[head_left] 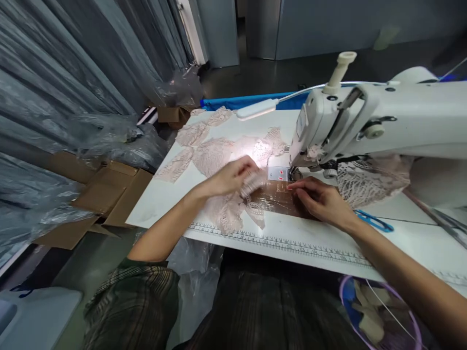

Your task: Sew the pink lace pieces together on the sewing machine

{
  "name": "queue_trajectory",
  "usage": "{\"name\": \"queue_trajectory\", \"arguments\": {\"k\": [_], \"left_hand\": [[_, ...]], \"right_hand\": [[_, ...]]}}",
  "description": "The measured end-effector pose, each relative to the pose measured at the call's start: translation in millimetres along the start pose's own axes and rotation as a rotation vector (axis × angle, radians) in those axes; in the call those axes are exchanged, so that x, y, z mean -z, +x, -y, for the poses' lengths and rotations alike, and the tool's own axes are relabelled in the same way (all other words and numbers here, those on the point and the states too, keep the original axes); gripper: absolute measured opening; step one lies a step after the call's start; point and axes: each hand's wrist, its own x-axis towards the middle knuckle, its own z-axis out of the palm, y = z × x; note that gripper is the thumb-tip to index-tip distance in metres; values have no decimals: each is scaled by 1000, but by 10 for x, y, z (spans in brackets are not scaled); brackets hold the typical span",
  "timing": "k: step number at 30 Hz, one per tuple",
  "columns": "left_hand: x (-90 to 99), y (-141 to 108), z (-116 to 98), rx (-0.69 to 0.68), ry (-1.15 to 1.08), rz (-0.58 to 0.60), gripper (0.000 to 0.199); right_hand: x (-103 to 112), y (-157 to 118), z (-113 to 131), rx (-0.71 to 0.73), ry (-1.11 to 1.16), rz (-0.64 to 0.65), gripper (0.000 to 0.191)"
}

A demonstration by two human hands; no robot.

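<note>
My left hand (237,176) is closed on the edge of a pale pink lace piece (229,216), which hangs down onto the table below it. The part between the fingers is blurred. My right hand (318,197) is by the needle area of a white sewing machine (386,116), thumb and forefinger nearly together over a brown tape-covered plate (280,201). A tiny reddish spot shows at the fingertip; whether anything is pinched there is too small to make out. More lace pieces (213,154) lie beyond my left hand.
A lit lamp (257,109) hangs over the white table (171,199). Blue thread snips (374,221) lie right of my right wrist. A printed ruler (292,245) follows the front edge. Cardboard boxes (113,189) stand left; a purple-rimmed basket (416,323) is below right.
</note>
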Motion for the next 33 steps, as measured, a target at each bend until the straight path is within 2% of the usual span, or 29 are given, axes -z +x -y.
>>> {"name": "queue_trajectory", "arguments": {"k": [1,2,4,7,9,12,18,21,24,26,29,31,33], "left_hand": [[-109,22,-82,-53,43,106,19],[-185,46,-136,-98,100,161,21],[-243,104,-158,-169,262,90,21],[-214,199,-49,-151,423,4,18],[-226,236,40,-106,420,39,18],[-353,237,124,-104,378,64,20],[-621,220,99,-160,393,103,17],[-653,196,-8,-82,284,80,16],[-608,117,-141,53,-11,46,18],[-532,36,-212,128,-209,18,22],[-408,-88,-259,224,-374,-55,31],[-359,-141,-247,264,-450,-104,35],[-350,-158,-209,299,-534,-112,39]], "right_hand": [[21,9,-17,-32,-10,-16,26],[41,11,-31,-55,-19,-30,26],[73,-2,-43,-75,-26,-66,26],[91,-38,-27,-58,-11,-101,25],[79,-55,-2,-41,3,-88,25],[51,-60,34,-49,13,-67,26],[8,-46,87,-226,69,0,33],[-35,-35,142,-223,94,63,30],[-52,-53,185,-184,209,32,16],[-21,-99,184,-203,447,44,14],[70,-185,144,-231,862,96,13],[121,-207,117,-259,1019,47,15],[138,-186,108,-337,1083,-10,17]]}}
